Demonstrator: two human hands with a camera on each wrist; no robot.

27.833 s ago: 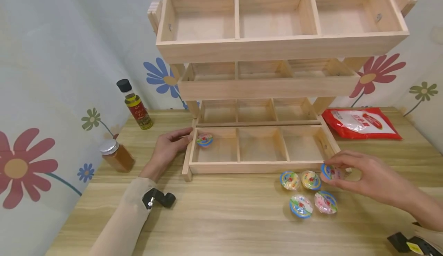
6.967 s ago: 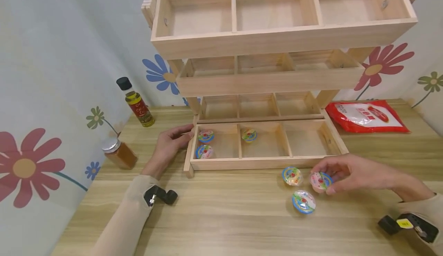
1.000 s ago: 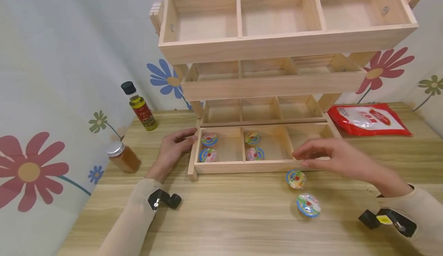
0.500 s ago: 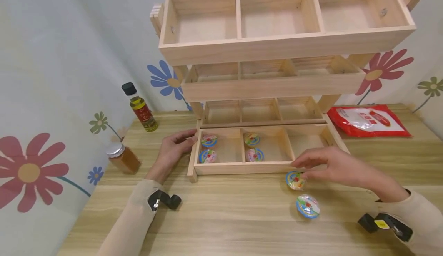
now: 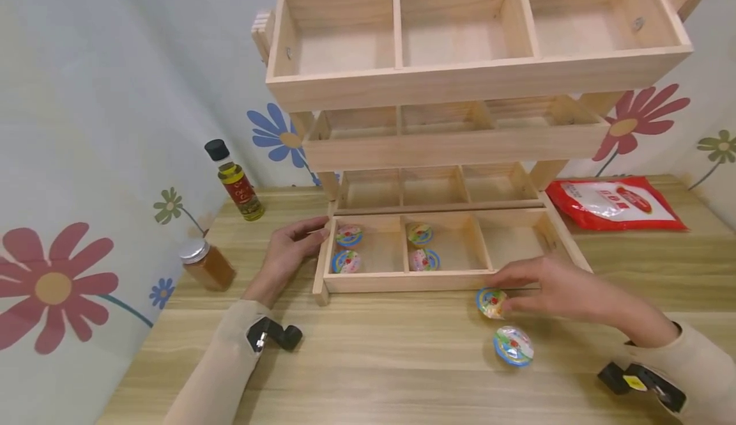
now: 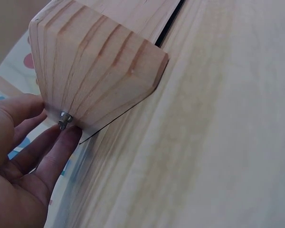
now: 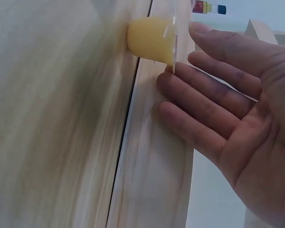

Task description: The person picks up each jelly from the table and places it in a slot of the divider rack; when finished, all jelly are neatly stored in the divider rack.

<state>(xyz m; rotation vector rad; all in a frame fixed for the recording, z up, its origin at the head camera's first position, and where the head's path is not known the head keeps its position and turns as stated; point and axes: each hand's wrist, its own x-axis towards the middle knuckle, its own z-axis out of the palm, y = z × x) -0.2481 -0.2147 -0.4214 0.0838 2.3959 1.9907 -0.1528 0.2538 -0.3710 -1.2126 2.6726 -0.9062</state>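
Beside the rack's front tray, my right hand (image 5: 560,291) is at a yellow jelly cup (image 7: 149,40), its thumb and fingertips close to the lid's rim with the fingers only slightly bent. Another jelly cup (image 5: 513,346) with a blue-rimmed lid lies nearer on the table. My left hand (image 5: 290,249) rests its fingertips on the left end of the wooden rack (image 5: 414,282); the left wrist view has them beside a metal bolt (image 6: 64,119). Two jelly cups (image 5: 347,261) sit in the front tray's left compartment, and two more (image 5: 424,259) in its middle one.
Upper tiers (image 5: 477,83) of the rack rise above the front tray, each divided in three. An olive oil bottle (image 5: 241,192) and a silver-lidded jar (image 5: 208,265) stand at left. A red and white bag (image 5: 621,202) lies at right.
Over the longer span, cups went from the table into the left and middle compartments. In the last second my right hand lowered from the tray to the yellow cup; my left hand stayed.
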